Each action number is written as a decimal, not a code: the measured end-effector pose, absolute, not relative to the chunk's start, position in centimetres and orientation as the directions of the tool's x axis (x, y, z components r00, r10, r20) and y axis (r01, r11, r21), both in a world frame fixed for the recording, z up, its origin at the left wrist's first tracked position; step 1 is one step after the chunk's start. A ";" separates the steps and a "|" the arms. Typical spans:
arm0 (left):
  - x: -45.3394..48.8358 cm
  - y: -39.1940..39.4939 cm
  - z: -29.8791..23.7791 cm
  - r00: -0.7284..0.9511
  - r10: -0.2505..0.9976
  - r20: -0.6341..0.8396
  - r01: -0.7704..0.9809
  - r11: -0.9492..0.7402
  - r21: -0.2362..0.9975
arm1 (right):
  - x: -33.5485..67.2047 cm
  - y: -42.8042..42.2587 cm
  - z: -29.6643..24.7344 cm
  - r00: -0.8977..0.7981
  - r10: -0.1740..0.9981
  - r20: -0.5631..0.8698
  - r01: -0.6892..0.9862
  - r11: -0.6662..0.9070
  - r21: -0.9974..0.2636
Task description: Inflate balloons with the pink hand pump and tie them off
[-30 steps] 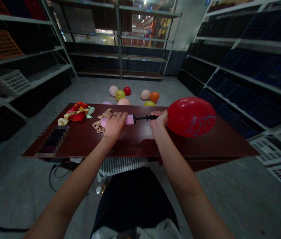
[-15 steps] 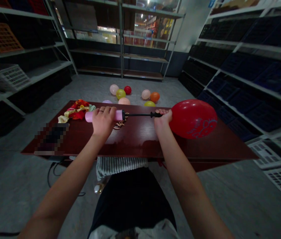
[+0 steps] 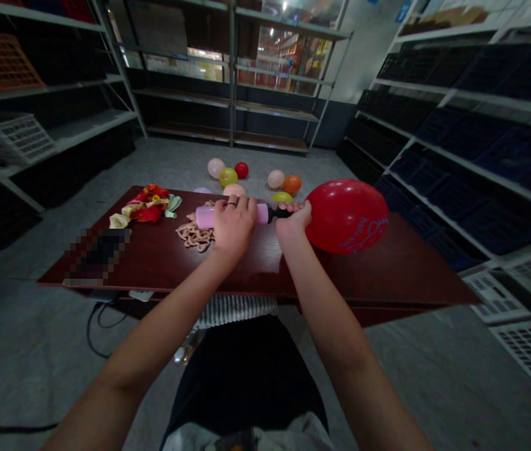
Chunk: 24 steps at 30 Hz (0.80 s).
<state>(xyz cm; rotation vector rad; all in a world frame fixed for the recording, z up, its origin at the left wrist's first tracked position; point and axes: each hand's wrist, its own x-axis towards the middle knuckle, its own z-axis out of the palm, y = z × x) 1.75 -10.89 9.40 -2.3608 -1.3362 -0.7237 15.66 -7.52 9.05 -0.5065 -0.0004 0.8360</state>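
Observation:
My left hand is wrapped round the pink barrel of a balloon pump. My right hand closes on the pump's black nozzle end, where the neck of an inflated red balloon meets it; the neck itself is hidden by my fingers. White print shows on the balloon's lower side. The pump lies level above the dark red table, its rod pushed in. Under and left of the pump sits a tangle of beige string or bands.
Uninflated balloons in several colours lie at the table's back left, with a blurred dark flat object nearer me. Several inflated balloons, one orange, rest on the floor behind. Shelving stands around.
My left hand has slid the pink barrel rightward toward my right hand, so the black rod no longer shows. My right hand and the red balloon have shifted slightly left.

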 end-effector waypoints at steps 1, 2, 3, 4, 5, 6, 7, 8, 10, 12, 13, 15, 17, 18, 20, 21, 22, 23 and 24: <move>1.7 -10.7 9.2 0.451 0.700 0.555 0.852 -0.523 -0.032 | 15.6 -7.5 9.1 0.686 0.704 -0.185 -0.696 0.559 -0.451; 1.5 -10.4 9.0 0.472 0.702 0.533 0.840 -0.542 -0.029 | 15.6 -7.5 9.1 0.696 0.696 -0.174 -0.679 0.560 -0.475; 1.3 -10.1 8.8 0.490 0.702 0.516 0.829 -0.558 -0.028 | 15.8 -7.5 9.2 0.706 0.690 -0.158 -0.660 0.562 -0.498; 1.0 -9.8 8.6 0.503 0.700 0.507 0.822 -0.569 -0.028 | 16.0 -7.5 9.2 0.716 0.684 -0.144 -0.643 0.564 -0.518; 0.7 -9.4 8.3 0.512 0.696 0.504 0.816 -0.578 -0.030 | 16.2 -7.4 9.2 0.723 0.678 -0.132 -0.628 0.567 -0.533; 0.4 -9.1 8.1 0.516 0.691 0.507 0.812 -0.582 -0.034 | 16.4 -7.4 9.2 0.730 0.672 -0.122 -0.615 0.569 -0.545; 0.1 -8.8 8.0 0.518 0.686 0.511 0.811 -0.584 -0.039 | 16.7 -7.3 9.2 0.736 0.667 -0.116 -0.606 0.572 -0.553; -0.3 -8.6 7.8 0.519 0.682 0.515 0.811 -0.583 -0.046 | 17.0 -7.3 9.2 0.739 0.664 -0.114 -0.601 0.575 -0.555; -1.0 -8.1 7.7 0.523 0.676 0.519 0.814 -0.578 -0.067 | 17.7 -7.2 9.2 0.742 0.659 -0.126 -0.609 0.583 -0.538; -2.0 -7.7 7.5 0.529 0.669 0.522 0.814 -0.573 -0.092 | 18.6 -7.3 9.1 0.737 0.657 -0.159 -0.636 0.595 -0.491; -2.5 -7.6 7.5 0.533 0.663 0.526 0.814 -0.572 -0.104 | 19.1 -7.4 9.1 0.733 0.656 -0.180 -0.651 0.600 -0.465; -3.6 -7.3 7.3 0.538 0.650 0.536 0.813 -0.569 -0.126 | 20.2 -7.7 9.0 0.728 0.650 -0.217 -0.670 0.606 -0.429; -4.7 -7.0 7.1 0.541 0.638 0.548 0.812 -0.565 -0.144 | 21.1 -8.0 8.8 0.725 0.647 -0.236 -0.676 0.604 -0.421; -5.2 -6.8 7.0 0.543 0.631 0.554 0.812 -0.563 -0.153 | 21.4 -8.1 8.6 0.727 0.645 -0.238 -0.675 0.603 -0.425; -6.0 -6.6 6.7 0.547 0.618 0.565 0.811 -0.558 -0.175 | 21.7 -8.1 8.3 0.732 0.642 -0.227 -0.665 0.600 -0.444; -6.3 -6.5 6.6 0.546 0.612 0.572 0.812 -0.554 -0.183 | 21.7 -8.1 8.1 0.735 0.642 -0.218 -0.658 0.599 -0.455; -6.5 -6.4 6.6 0.542 0.608 0.580 0.815 -0.549 -0.186 | 21.5 -8.0 8.0 0.741 0.639 -0.209 -0.650 0.603 -0.463; -6.5 -6.4 6.6 0.535 0.604 0.591 0.818 -0.545 -0.183 | 21.4 -7.8 7.9 0.746 0.635 -0.200 -0.642 0.608 -0.467; -6.5 -6.4 6.7 0.520 0.602 0.606 0.825 -0.539 -0.171 | 21.2 -7.6 7.8 0.751 0.631 -0.196 -0.636 0.612 -0.470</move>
